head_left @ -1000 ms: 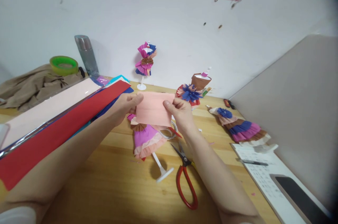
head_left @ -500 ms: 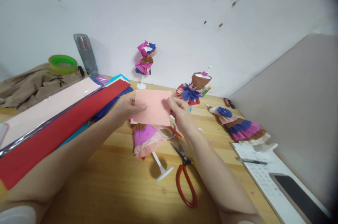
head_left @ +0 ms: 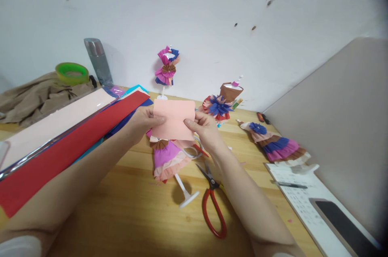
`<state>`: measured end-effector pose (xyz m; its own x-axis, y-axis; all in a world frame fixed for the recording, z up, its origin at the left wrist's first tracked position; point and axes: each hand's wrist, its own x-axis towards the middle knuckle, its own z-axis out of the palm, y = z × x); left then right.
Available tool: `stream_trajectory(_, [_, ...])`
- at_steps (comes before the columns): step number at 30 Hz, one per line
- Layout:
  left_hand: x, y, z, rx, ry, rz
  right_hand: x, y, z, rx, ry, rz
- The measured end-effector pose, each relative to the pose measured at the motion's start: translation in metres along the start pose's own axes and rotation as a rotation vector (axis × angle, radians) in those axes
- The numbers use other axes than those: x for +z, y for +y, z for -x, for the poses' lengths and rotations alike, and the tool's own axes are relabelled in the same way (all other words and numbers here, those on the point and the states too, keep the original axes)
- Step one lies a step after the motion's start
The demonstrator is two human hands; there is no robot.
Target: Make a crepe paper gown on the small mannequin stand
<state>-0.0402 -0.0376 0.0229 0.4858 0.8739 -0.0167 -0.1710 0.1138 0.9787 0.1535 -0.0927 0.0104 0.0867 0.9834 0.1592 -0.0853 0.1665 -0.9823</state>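
Note:
A pale pink rectangle of paper is held up above the table between my two hands. My left hand pinches its left edge, thumb on the near face. At the right edge my right hand grips it, thumb also in front and fingers behind. Below the paper lies a small dress stand in a magenta and pink paper dress, its upper part hidden by the sheet. Scissors with red handles rest under my right forearm, blades apart. Behind them a white tape roll shows partly.
Red paper and other coloured sheets lie left. Two dressed stands stand at the back, and a layered dress lies right. A phone rests on a white sheet. A bottle and green tape roll stand back left.
The pink paper has risen slightly with both hands. My right thumb has slid further left over its face, and the sheet bends a little.

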Motion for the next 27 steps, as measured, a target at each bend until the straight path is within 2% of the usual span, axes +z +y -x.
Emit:
stream_trajectory(5, [0.0017, 0.0037, 0.0012, -0.009, -0.023, 0.014, -0.0029, 0.0032, -0.0019, -0.024, 0.01, 0.022])
stream_trajectory(12, [0.0024, 0.0057, 0.0023, -0.035, -0.027, 0.028, -0.0012, 0.0012, -0.0006, -0.011, 0.013, -0.067])
stream_trajectory(27, [-0.0009, 0.0058, 0.0005, -0.037, -0.003, 0.048, -0.0046, 0.0011, -0.004, -0.054, 0.051, 0.083])
